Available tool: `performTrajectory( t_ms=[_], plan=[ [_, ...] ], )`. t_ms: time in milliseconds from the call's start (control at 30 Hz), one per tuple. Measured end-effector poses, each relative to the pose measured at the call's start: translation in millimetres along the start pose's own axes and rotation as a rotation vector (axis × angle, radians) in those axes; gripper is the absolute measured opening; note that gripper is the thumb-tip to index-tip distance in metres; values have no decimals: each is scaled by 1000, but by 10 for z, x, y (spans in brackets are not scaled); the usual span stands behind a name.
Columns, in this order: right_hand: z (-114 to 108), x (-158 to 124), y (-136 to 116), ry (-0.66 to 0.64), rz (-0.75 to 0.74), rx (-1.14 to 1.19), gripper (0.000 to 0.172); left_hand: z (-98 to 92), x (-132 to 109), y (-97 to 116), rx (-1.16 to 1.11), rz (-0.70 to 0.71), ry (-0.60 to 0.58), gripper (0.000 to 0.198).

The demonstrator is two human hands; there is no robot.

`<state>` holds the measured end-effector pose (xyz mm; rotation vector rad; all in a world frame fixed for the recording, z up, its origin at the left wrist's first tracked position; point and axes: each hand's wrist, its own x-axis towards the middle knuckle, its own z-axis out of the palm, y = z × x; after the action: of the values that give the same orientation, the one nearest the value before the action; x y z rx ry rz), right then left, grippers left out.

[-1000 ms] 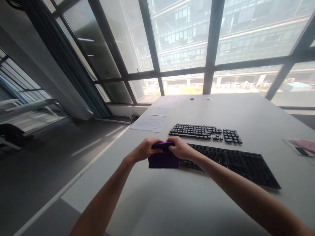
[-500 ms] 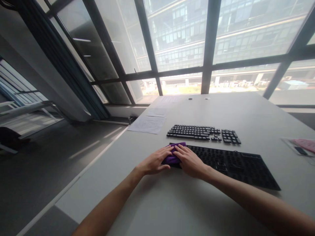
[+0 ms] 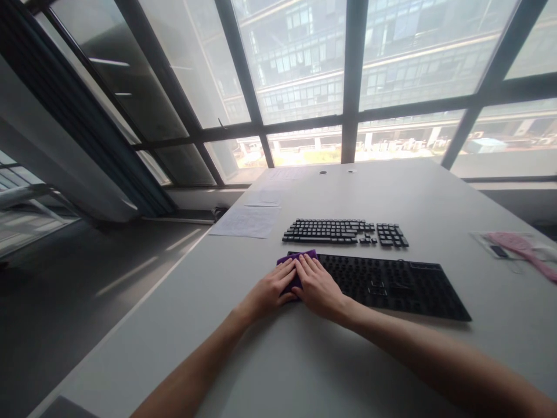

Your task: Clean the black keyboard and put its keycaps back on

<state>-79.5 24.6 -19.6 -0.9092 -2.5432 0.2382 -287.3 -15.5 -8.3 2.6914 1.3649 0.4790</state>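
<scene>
A folded purple cloth [image 3: 308,254] lies on the left end of a black keyboard base [image 3: 400,285] whose keycaps are off. My left hand [image 3: 267,290] holds the cloth down from the left, fingers closed together over it. From the right, my right hand [image 3: 319,287] presses on the same cloth, its fingertips meeting those of the left. Both hands cover most of the cloth and the base's left edge. Behind the base, the loose black keycaps [image 3: 331,230] are laid out in keyboard order, with a separate number-pad block [image 3: 391,234].
Paper sheets [image 3: 246,222] lie along the left side of the white table [image 3: 209,371]. At the right are a pink handled object [image 3: 517,244] and a small dark item [image 3: 498,251] on a clear sheet. Large windows [image 3: 300,58] stand beyond the table.
The view has turned slightly right, so everything sits farther left. My hands have drawn closer together on the cloth, which stays at the left end of the keyboard base.
</scene>
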Motion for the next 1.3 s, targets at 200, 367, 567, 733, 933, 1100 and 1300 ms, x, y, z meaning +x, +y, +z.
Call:
performTrajectory(
  t_ms=[200,367,567,733,933,1100,1300],
  plan=[
    [29,-53,-105,24,-31,-50,56,-135,38,70,63,122,45,54],
    [-65,-103,-176,55,-50,-61,36,-223,58,160,-5,138,53,28],
    [-212,-107,-181,30,-46,-15,15,-201,6,67,-80,74,163,23],
    [-244,-93,-107,119,-94,18,18,-195,-16,-37,-134,5,232,33],
    [-239,-96,-159,56,-125,12,33,-96,-2,-98,-80,-54,155,30],
    [-207,-84,-185,10,-136,-65,13,-121,-4,-63,-138,-57,159,28],
    [-259,-90,-133,-66,-282,-18,12,-156,-15,-30,-242,-82,208,30]
  ],
)
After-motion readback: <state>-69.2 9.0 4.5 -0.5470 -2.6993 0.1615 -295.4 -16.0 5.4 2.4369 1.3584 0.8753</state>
